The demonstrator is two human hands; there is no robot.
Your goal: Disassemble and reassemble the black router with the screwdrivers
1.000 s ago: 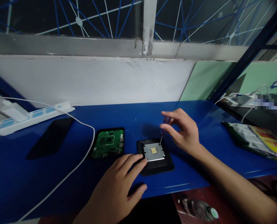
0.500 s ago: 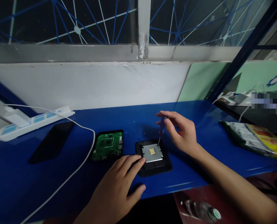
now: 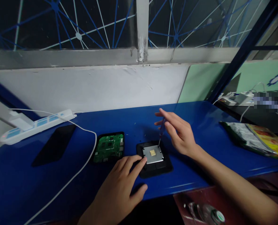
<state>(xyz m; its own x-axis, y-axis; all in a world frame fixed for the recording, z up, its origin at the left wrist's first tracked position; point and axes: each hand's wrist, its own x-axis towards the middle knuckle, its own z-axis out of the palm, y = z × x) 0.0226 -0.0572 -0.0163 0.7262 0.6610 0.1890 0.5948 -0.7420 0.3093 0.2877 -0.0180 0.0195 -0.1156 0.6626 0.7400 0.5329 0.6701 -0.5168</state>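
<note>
My right hand [image 3: 177, 131] grips a screwdriver [image 3: 162, 128] with a purplish handle, held nearly upright. Its tip meets the upper right corner of a silver metal plate [image 3: 154, 158], which carries a small pale yellow square pad [image 3: 152, 152]. That plate lies in a black plastic cover [image 3: 150, 172] on the blue table. With fingers stretched out, my left hand [image 3: 122, 184] rests its fingertips on the cover's left edge and the plate's lower left corner. Left of the cover, a green circuit board [image 3: 109, 145] sits in a black case.
A white cable [image 3: 82, 167] runs across the table's left side from a white power strip [image 3: 39, 125]. Beside it lies a flat black phone-like slab [image 3: 54, 145]. A silver and yellow packet [image 3: 256, 137] is at the right. Below the table edge is a clear bottle [image 3: 211, 214].
The fingers of my right hand have shifted slightly around the screwdriver, whose tip stays at the same corner. My left hand is nearly still. The view has shifted a little.
</note>
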